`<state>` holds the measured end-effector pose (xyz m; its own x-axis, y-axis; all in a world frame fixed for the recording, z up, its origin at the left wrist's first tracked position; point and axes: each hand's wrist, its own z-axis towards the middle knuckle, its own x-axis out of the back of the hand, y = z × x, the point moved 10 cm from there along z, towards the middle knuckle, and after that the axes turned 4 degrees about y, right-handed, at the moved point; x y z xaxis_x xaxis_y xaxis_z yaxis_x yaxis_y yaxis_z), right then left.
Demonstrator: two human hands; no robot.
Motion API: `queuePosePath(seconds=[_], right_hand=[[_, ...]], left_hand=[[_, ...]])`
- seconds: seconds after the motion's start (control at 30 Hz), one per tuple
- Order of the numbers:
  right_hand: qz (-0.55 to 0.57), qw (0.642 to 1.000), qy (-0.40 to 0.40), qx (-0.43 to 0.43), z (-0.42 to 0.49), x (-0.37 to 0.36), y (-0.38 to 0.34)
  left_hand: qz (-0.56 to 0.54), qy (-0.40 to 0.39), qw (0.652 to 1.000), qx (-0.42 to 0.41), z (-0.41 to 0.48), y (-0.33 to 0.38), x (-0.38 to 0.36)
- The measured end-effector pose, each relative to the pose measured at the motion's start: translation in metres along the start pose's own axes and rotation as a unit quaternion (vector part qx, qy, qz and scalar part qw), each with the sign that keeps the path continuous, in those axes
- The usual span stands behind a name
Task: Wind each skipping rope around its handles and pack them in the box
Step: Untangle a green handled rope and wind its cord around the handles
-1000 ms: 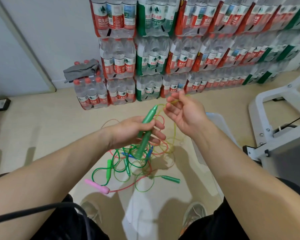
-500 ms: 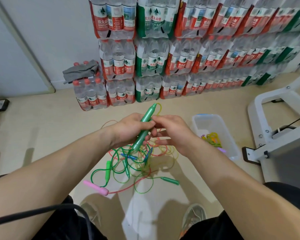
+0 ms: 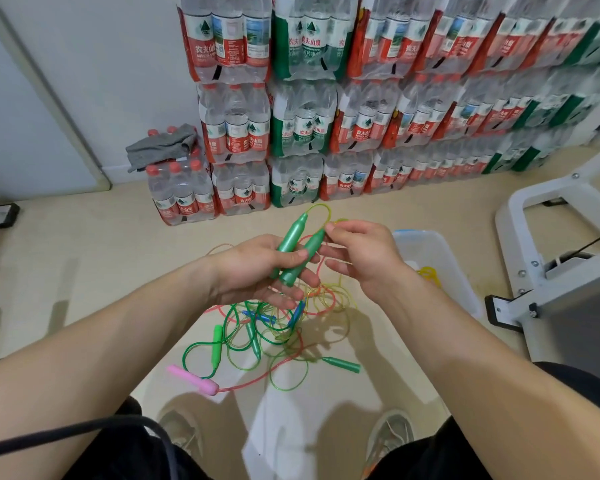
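- The left hand (image 3: 257, 271) is in the middle of the view, above the floor. It grasps two green handles (image 3: 292, 237) side by side. The thumb lies across them, and their pointed ends look up and toward the far side.
- The right hand (image 3: 364, 252) is just to the right of the handles. Its thumb and first finger pinch the yellow-green rope (image 3: 323, 211) close to the handle tips, and the other fingers are loosely spread.
- This rope makes a small loop above the tips, between the two hands.
- On the floor under the hands lies a pile of ropes (image 3: 274, 341). It is tangled, with green, red and yellowish cords crossing each other.
- In the pile I can see a light green handle (image 3: 217, 344) on the left and a dark green handle (image 3: 342, 364) on the right. A pink handle (image 3: 192, 378) is nearest to the person, and blue handles (image 3: 262, 317) are in the middle.
- The clear plastic box (image 3: 416, 233) stands on the floor to the right, open, with a yellow rope (image 3: 429, 273) inside. The right hand and arm hide its near left part.
- Against the far wall there are stacked packs of water bottles (image 3: 326, 116). A grey cloth (image 3: 160, 150) lies on top of the low pack at the left end.
- A white metal frame (image 3: 551, 244) stands at the right edge of the view.
- A black cable (image 3: 84, 431) crosses the near left corner, over the person's dark trousers.
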<state>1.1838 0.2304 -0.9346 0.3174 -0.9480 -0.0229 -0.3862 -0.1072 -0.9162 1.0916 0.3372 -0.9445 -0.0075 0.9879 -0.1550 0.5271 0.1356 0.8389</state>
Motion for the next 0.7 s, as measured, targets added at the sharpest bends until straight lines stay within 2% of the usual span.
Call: queuePosePath(seconds=[0.07,0.13,0.2,0.27,0.3,0.37,0.43,0.57,0.63,0.7], right_hand=[[0.02,1.0,-0.005,-0.001,0.0,0.0,0.0],[-0.022,1.0,0.005,-0.003,0.003,0.003,0.002],[-0.126,0.988,0.083,0.038,0.009,0.023,-0.005],[-0.198,0.957,0.159,0.142,0.007,0.039,-0.032],[-0.219,0.94,0.148,0.217,0.003,0.035,-0.049],[-0.268,0.91,0.039,0.313,-0.005,0.008,-0.064],[-0.288,0.914,-0.068,0.279,-0.002,-0.013,-0.047],[-0.23,0.944,-0.186,0.145,0.003,-0.027,-0.01],[-0.193,0.956,-0.198,0.1,0.002,-0.023,-0.009],[-0.171,0.962,-0.19,0.094,0.005,-0.019,-0.014]], left_hand=[[0.017,0.006,1.0,0.002,0.0,-0.001,0.003],[0.029,0.01,0.999,-0.01,0.001,0.001,0.005],[0.03,0.01,0.999,-0.014,0.002,0.004,0.007],[0.054,0.005,0.999,-0.009,0.001,0.006,0.009],[0.079,-0.003,0.997,-0.006,-0.001,0.006,0.009],[0.13,-0.028,0.991,0.001,-0.004,0.006,0.004],[0.156,-0.047,0.987,0.007,-0.008,0.007,-0.001],[0.153,-0.029,0.988,0.01,-0.008,0.01,0.008],[0.16,-0.012,0.987,0.015,-0.008,0.009,0.019],[0.197,0.007,0.98,0.026,-0.008,0.005,0.027]])
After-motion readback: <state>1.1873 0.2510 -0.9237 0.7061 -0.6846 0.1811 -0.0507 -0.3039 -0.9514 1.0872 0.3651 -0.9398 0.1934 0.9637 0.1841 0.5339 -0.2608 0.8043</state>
